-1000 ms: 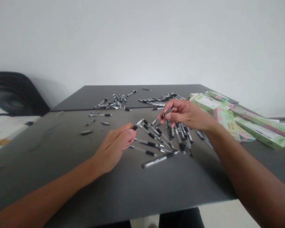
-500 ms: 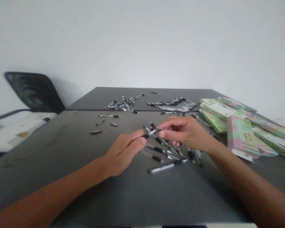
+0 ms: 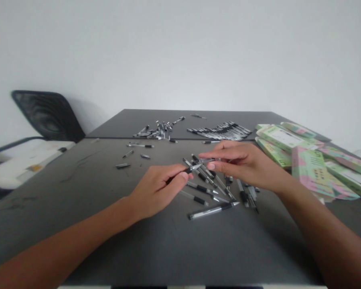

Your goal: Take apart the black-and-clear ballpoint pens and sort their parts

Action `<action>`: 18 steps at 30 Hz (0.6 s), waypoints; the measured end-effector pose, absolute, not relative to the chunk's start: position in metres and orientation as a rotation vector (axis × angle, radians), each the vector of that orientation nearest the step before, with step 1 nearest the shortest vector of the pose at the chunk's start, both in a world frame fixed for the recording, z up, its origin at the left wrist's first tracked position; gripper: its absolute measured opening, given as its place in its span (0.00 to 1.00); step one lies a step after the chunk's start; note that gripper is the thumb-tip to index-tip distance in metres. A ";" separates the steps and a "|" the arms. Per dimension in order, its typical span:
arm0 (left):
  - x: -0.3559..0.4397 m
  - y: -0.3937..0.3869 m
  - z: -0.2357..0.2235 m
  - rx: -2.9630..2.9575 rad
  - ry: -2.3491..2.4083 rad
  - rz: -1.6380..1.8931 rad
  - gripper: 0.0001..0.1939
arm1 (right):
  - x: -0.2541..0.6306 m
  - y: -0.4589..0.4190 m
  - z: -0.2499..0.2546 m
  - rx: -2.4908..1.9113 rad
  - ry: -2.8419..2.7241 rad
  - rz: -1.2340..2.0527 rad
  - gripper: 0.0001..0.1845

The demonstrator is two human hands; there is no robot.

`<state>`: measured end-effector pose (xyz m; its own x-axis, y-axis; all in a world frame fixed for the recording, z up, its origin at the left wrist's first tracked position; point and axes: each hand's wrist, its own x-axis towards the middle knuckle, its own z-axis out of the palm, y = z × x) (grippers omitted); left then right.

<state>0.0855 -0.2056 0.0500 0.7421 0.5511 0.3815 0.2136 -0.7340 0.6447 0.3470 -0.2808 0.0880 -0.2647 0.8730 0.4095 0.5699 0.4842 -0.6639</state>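
Note:
My left hand (image 3: 161, 190) is closed around a pen with a black grip (image 3: 190, 169), its silvery cone tip pointing right toward the other hand. Just right of that tip, my right hand (image 3: 243, 162) has its index finger stretched out and its thumb a little apart below. Something thin and silvery shows between these fingers, too small to make out. Beneath both hands lie several loose pens (image 3: 200, 188) with clear barrels and black grips. Nearer to me, a single pen (image 3: 213, 210) lies with its tip to the right.
Behind, a fanned row of pens (image 3: 224, 131) and a heap of pen parts (image 3: 159, 130) lie on the dark table (image 3: 168, 249). Green and pink cardboard boxes (image 3: 311, 170) are piled at the right. A black mesh chair (image 3: 49, 114) stands at the left.
My right hand's fingers have spread from a pinch at the pen tip and moved slightly right. My left hand still holds the pen. The view has shifted a little.

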 end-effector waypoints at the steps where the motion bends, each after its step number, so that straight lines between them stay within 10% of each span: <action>1: 0.086 -0.206 0.050 2.359 0.582 0.766 0.18 | 0.348 -0.281 0.088 -1.207 -1.988 0.489 0.17; 18: 0.089 -0.203 0.051 2.418 0.657 0.670 0.20 | 0.354 -0.280 0.087 -1.246 -2.099 0.455 0.20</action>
<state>0.0891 -0.2031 0.0506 0.7574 0.5723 0.3144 0.3029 -0.7345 0.6072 0.3543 -0.2798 0.0872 -0.3397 0.8717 0.3533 0.6474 0.4892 -0.5845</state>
